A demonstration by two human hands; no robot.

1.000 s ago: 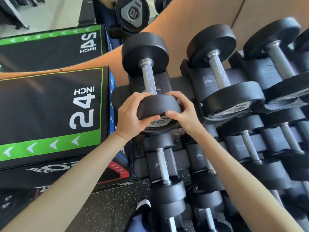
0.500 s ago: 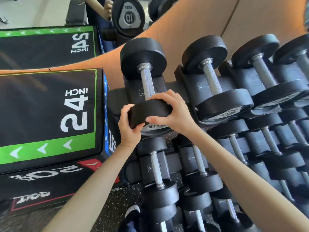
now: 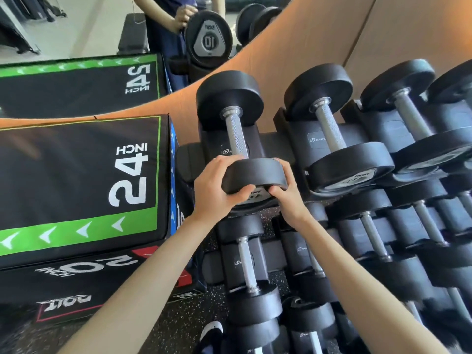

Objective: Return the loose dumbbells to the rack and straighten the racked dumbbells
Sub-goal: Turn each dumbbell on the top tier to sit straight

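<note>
Head view: black rubber round-headed dumbbell (image 3: 236, 136) with a knurled steel handle, lying in the leftmost top-tier cradle of the black dumbbell rack (image 3: 270, 143), far head toward the wall, near head toward the person. The left hand (image 3: 214, 185) is gripping the near head's left rim, fingers curling over the top and thumb tucking under the face. The right hand (image 3: 287, 192) is gripping the right rim the same way. Half a second ago the right hand was lying across the top while the left was cupping from below. Both are now sitting level on the flanks, so the head is probably being twisted square in its cradle, with the straightening under way but not finished. Adjacent: matching racked dumbbell (image 3: 339, 141) just beside on the right; lower-tier dumbbell (image 3: 246, 264) beneath; black-and-green padded box (image 3: 76, 180) marked "24 INCH" standing at left.
</note>
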